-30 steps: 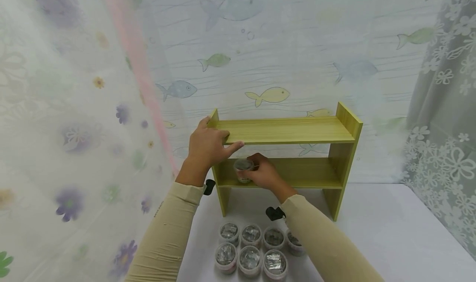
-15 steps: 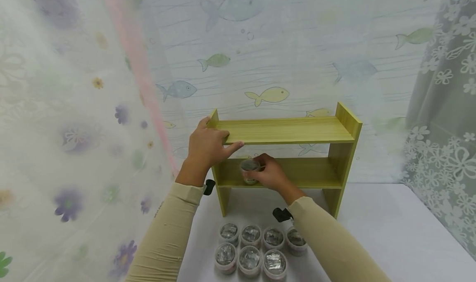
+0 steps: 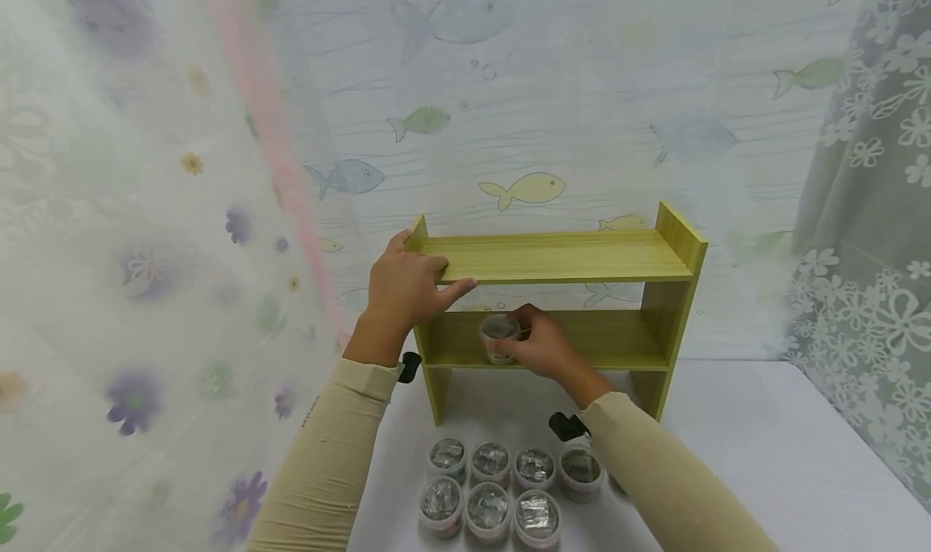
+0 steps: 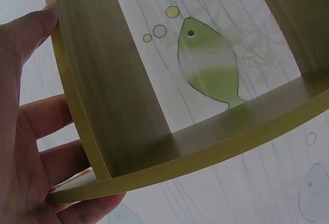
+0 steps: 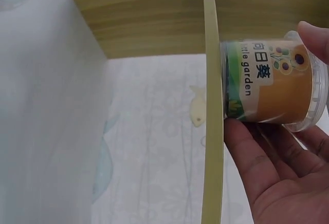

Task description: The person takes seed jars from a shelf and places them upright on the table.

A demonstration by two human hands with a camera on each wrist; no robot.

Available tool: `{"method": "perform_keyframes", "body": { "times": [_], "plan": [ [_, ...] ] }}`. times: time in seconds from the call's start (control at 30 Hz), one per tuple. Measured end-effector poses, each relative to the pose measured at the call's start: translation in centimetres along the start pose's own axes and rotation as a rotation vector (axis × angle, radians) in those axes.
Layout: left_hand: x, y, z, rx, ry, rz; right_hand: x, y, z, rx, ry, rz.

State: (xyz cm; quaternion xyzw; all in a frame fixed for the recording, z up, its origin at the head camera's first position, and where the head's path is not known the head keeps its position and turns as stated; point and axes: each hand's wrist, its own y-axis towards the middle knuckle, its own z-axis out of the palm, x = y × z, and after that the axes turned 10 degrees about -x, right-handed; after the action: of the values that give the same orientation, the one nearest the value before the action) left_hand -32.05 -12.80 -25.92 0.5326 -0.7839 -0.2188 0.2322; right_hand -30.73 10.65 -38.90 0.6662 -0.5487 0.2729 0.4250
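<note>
The small round clear-plastic tub (image 3: 498,338), foil-topped and wrapped in an orange "little garden" label, stands on the lower board of the yellow-green wood-grain shelf unit (image 3: 567,254), toward its left half. The right hand (image 3: 541,348) curls around the tub's side, gripping it. The left hand (image 3: 403,284) clasps the shelf unit's top left corner, thumb along the front edge. Seven matching foil-topped tubs (image 3: 489,487) sit in two rows on the white table (image 3: 764,455) just before the shelf unit.

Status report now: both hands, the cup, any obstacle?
Left hand grips shelf top-left corner. Right hand holds cup on lower board. Nothing blocking; seven cups remain on table.
</note>
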Motion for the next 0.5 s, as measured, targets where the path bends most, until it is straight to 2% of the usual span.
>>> {"method": "perform_keyframes", "body": {
  "times": [0.5],
  "plan": [
    [-0.1, -0.1, -0.2, 0.009, -0.001, -0.007, -0.4, -1.3, -1.9, 0.006, -0.011, -0.008]
  ]
}}
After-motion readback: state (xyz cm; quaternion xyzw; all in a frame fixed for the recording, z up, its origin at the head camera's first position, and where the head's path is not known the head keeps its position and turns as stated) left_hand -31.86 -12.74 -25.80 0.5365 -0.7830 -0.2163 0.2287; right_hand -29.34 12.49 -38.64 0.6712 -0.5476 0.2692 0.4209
